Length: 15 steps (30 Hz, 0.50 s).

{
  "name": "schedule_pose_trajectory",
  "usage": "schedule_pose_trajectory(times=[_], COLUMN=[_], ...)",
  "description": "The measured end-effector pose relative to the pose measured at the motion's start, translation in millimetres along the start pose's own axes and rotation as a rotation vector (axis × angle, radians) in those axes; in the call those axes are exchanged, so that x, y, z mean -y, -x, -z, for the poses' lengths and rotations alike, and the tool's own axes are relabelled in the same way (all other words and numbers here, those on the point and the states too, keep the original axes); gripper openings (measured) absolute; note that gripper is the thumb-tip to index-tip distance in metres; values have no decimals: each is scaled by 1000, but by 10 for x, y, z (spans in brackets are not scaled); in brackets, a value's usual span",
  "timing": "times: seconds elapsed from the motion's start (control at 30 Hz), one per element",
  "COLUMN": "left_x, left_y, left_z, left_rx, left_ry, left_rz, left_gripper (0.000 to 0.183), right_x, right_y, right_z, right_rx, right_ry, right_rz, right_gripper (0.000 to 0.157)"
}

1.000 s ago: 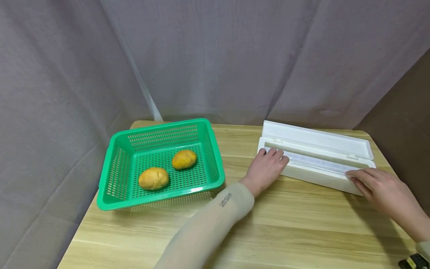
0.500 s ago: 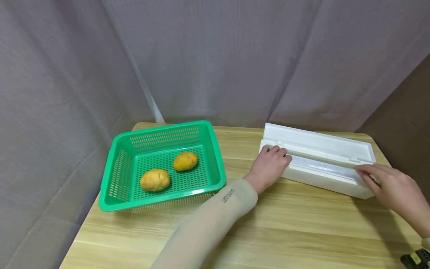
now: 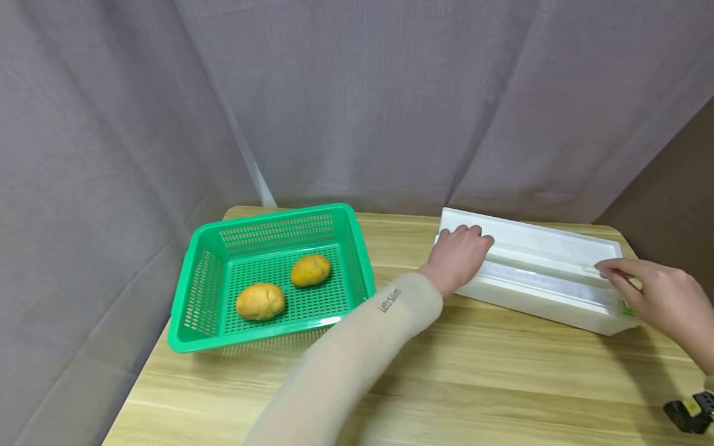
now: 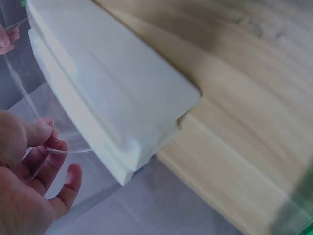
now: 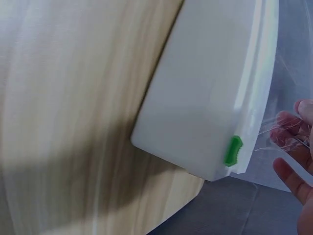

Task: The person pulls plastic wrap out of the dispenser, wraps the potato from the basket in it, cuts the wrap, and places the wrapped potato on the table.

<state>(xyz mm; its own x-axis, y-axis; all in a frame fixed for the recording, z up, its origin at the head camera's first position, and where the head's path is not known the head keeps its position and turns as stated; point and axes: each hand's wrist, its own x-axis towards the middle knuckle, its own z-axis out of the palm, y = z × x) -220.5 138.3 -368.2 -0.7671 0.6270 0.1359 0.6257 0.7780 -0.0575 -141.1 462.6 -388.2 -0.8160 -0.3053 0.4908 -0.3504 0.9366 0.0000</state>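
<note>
A long white cling film box [image 3: 519,303] lies on the table with its lid [image 3: 535,238] swung back. Inside it a strip of clear film shows along the length. My left hand [image 3: 460,257] is raised over the left end, and in the left wrist view thumb and fingers pinch the edge of the cling film [image 4: 73,142]. Over the right end, my right hand [image 3: 664,294] pinches the film's other corner, crumpled between the fingertips in the right wrist view. The sheet stretches between both hands, rising from the box. A small green slider [image 5: 234,151] sits at the box's right end.
To the left stands a green plastic basket [image 3: 273,331] holding two yellow-brown potatoes [image 3: 260,301]. The wooden table [image 3: 491,384] ends at a grey curtain [image 3: 357,105] behind. My left forearm passes close to the basket's right front corner.
Both hands have lifted and moved away from me, drawing cling film up out of the box. The green slider now shows beside the right hand. Basket and potatoes stay put.
</note>
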Motion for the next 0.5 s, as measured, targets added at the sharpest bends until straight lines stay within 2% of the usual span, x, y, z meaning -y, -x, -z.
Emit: schedule_pose_trajectory(times=[0.2, 0.4, 0.5], left_x=[67, 139, 163], left_y=[-70, -151, -188], left_z=[205, 418, 508], left_rx=[31, 33, 43], left_ry=[37, 65, 80], left_rz=[-22, -61, -82], left_gripper=[34, 34, 33], right_x=[14, -21, -57], right_y=[-72, -179, -225], right_z=[83, 150, 172], right_rx=[14, -98, -158], right_ry=[3, -29, -85], right_rz=[-30, 33, 54], right_gripper=[18, 65, 74])
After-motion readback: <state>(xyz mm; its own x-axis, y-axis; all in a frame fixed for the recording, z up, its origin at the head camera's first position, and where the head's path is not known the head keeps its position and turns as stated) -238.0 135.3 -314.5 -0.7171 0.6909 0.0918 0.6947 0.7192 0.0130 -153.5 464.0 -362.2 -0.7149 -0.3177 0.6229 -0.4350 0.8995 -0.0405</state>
